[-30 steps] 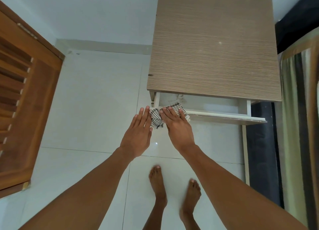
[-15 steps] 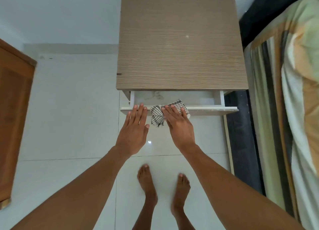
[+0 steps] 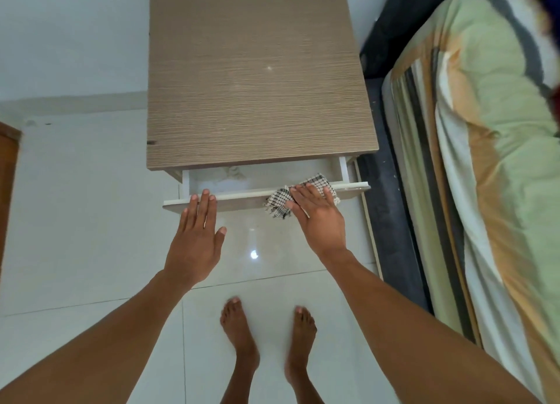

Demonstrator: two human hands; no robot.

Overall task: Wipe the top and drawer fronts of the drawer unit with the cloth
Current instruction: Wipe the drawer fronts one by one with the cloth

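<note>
The drawer unit (image 3: 257,79) has a light wood-grain top and stands against the white wall. Its top drawer (image 3: 242,198) is pulled partly out, white inside. A black-and-white checked cloth (image 3: 280,203) lies over the drawer's front edge toward the right end. My right hand (image 3: 318,218) presses flat on the cloth, fingers extended. My left hand (image 3: 197,236) is flat with fingers together, its fingertips resting on the drawer's front edge near the left end, holding nothing.
A bed with a striped green, orange and white cover (image 3: 485,176) on a dark frame (image 3: 391,221) stands close on the right. White glossy floor tiles (image 3: 75,221) spread to the left. My bare feet (image 3: 266,352) stand below the drawer. A wooden door edge (image 3: 7,173) shows far left.
My right hand has slid the cloth rightward along the drawer's front edge, from near the left end to near the right end. The view has shifted, showing more of the bed.
</note>
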